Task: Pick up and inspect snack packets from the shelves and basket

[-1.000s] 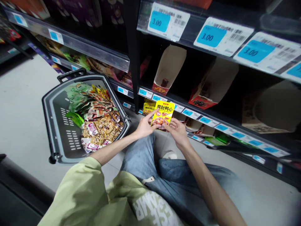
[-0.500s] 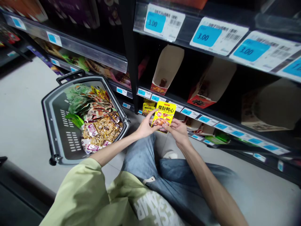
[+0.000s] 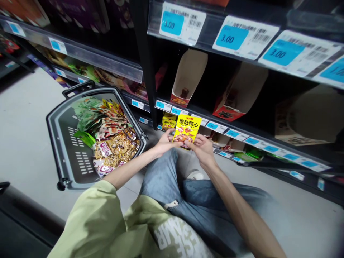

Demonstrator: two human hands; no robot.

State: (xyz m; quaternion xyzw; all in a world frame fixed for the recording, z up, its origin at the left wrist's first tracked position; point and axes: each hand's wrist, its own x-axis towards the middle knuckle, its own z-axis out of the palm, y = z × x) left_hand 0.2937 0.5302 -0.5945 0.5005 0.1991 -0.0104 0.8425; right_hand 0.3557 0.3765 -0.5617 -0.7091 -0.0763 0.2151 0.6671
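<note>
Between my two hands is a yellow snack packet (image 3: 187,127) with large dark lettering and a food picture, held upright with its printed face toward me. My left hand (image 3: 166,142) grips its lower left edge, thumb across the front. On the lower right, my right hand (image 3: 202,146) pinches the packet with the thumb in front and fingers behind. Just behind my left hand, more yellow packets (image 3: 168,122) of the same look sit in the low shelf. Whether several packets are stacked in my hands I cannot tell.
A grey shopping basket (image 3: 61,143) on the floor at left holds several snack packets (image 3: 118,147). Dark shelving (image 3: 146,53) rises in front, carrying open cardboard boxes (image 3: 189,77) and price tags (image 3: 227,37). My bent legs (image 3: 159,179) are below my hands.
My left index finger has drawn back from the packet's front toward its left edge. Both hands keep hold of the packet. The view has shifted slightly.
</note>
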